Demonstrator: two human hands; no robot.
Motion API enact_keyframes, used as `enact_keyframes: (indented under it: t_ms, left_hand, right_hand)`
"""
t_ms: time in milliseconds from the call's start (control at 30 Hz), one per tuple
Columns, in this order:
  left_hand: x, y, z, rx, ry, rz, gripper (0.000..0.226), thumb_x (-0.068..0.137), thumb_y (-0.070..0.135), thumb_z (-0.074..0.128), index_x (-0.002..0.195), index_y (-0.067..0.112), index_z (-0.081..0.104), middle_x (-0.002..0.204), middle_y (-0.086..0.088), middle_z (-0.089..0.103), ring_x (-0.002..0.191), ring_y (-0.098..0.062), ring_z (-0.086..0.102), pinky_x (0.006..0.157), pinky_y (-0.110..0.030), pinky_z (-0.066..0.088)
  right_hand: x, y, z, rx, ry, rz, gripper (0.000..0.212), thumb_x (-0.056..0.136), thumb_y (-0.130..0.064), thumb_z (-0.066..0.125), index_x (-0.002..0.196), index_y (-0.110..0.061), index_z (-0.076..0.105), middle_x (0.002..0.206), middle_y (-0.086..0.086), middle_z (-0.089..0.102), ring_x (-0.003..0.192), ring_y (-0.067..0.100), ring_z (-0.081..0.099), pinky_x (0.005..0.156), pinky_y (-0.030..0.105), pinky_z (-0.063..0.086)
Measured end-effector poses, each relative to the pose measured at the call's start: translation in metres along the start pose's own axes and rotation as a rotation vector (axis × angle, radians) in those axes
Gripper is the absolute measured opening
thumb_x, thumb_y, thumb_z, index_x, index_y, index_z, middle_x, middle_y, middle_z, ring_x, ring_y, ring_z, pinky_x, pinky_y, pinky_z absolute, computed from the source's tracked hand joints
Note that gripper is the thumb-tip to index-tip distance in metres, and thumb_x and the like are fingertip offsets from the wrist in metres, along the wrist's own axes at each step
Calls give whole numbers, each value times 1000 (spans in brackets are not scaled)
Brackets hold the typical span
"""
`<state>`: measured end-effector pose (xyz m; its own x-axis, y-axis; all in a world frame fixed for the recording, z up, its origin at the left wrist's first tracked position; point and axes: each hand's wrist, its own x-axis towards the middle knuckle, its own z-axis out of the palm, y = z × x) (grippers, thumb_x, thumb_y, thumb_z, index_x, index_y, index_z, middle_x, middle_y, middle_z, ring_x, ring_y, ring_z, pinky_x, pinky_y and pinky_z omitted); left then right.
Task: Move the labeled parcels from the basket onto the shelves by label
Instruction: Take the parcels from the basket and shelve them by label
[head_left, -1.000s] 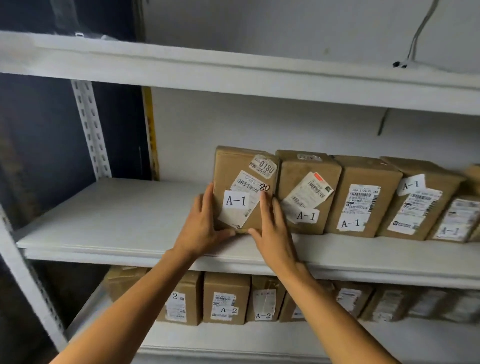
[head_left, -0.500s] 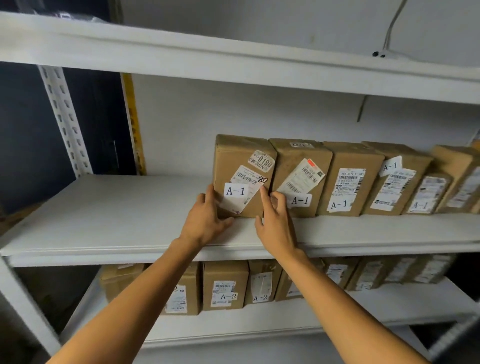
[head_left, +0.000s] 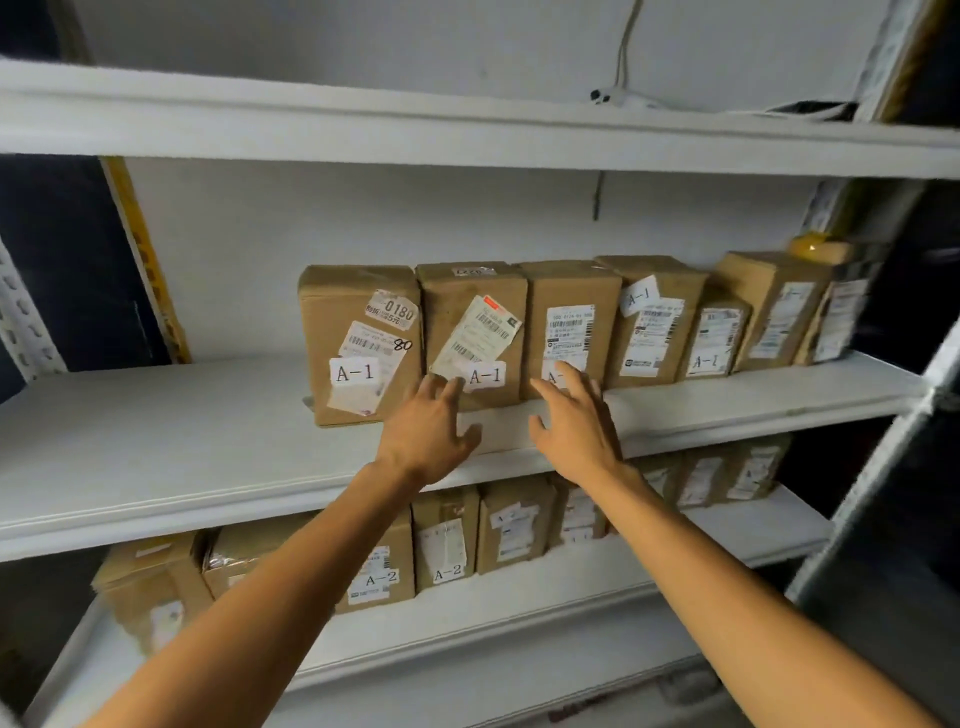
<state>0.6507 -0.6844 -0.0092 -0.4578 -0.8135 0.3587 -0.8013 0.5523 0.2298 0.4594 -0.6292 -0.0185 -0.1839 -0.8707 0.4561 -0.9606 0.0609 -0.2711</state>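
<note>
— What do we see nearest?
— Our left hand (head_left: 426, 434) and right hand (head_left: 574, 428), both with fingers spread and loose, grasping nothing, raised before the middle shelf (head_left: 156, 441).
— And the parcel?
— We see the leftmost A-1 parcel (head_left: 358, 343) upright on that shelf, touching the next A-1 parcel (head_left: 470, 332) in the row.
— Farther back?
— We see the white wall (head_left: 249, 249), with A-2 parcels (head_left: 447, 545) on the lower shelf (head_left: 519, 603).
</note>
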Motion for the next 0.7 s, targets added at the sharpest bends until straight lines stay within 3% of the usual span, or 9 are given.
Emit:
enact_keyframes:
  t_ms: [133,367,700]
  left_hand:
    - [27,80,23,-18,-117,142,76,88,59,55,151,23,31,153,-10,36,141,-34,30,110,-46,38]
    - [54,254,62,-96,-236,414,79,86,58,59,152,27,28,157,-11,32,142,-35,29,114,-46,34]
    - [15,493,115,-240,-303,785,77,87,53,61,151,23,31,152,-10,35,137,-37,33,111,-45,36]
  right_hand:
    - [-25,78,-47,-146,-32,188,52,97,-37,56,145,-19,48,163,7,22,143,31,24,115,42,31]
    - [-107,212,-145,-294,-22,495,61,98,-40,55,151,-19,37,166,12,5,149,35,10,117,48,27]
    - [-260,329,-262,-470,77,876,66,95,-44,56,153,-20,35,165,13,10,149,37,13,118,49,27]
